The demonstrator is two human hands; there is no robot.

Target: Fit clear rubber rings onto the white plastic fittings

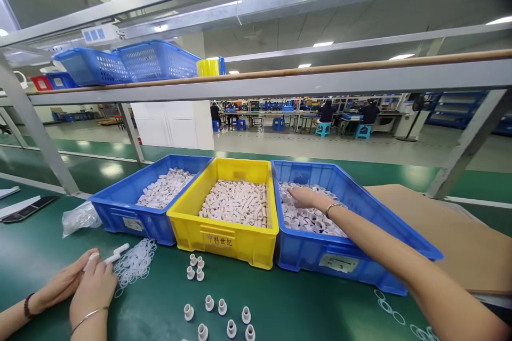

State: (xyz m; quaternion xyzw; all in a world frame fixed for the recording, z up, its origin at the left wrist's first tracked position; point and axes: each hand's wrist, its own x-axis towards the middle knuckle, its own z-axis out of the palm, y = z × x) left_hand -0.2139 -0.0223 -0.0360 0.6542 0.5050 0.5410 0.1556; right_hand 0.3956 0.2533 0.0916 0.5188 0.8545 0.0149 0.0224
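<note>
A green table (320,309) fills the near part of the scene. Three bins stand on it side by side: a blue bin (304,251) on the right, a yellow bin (248,248) in the middle, another blue bin (156,225) on the left. The right hand (306,198) reaches into the right one, fingers down on the heap of white parts (312,224); these lie under the fingertips and spread to the near and right. I cannot tell whether it grips any. Far left, a co-worker's hands (96,279) work just beside loose pale rings (138,261). Near the middle, small flared pieces (209,303) stand upright.
</note>
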